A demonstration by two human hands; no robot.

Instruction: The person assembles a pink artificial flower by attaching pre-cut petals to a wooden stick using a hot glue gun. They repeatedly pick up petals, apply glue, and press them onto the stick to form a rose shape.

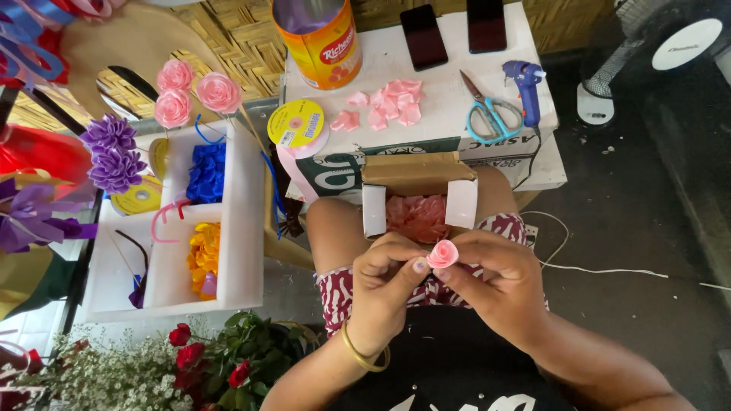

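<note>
- I'm holding a small pink ribbon rosebud (442, 253) over my lap, just at 6 o'clock from the open cardboard box (418, 190) of pink petals.
- My left hand (387, 278) is pinching the bud's base, thumb pressed against its side; my right hand (495, 274) is pinching the opposite edge with its fingertips.
- Tip, I reckon: keeping the base tight while wrapping stops the layers unrolling.
- Loose pink petals (384, 109), scissors (491, 114) and the blue glue gun (527, 87) are sitting at 12 o'clock on the white box top (434, 91).
</note>
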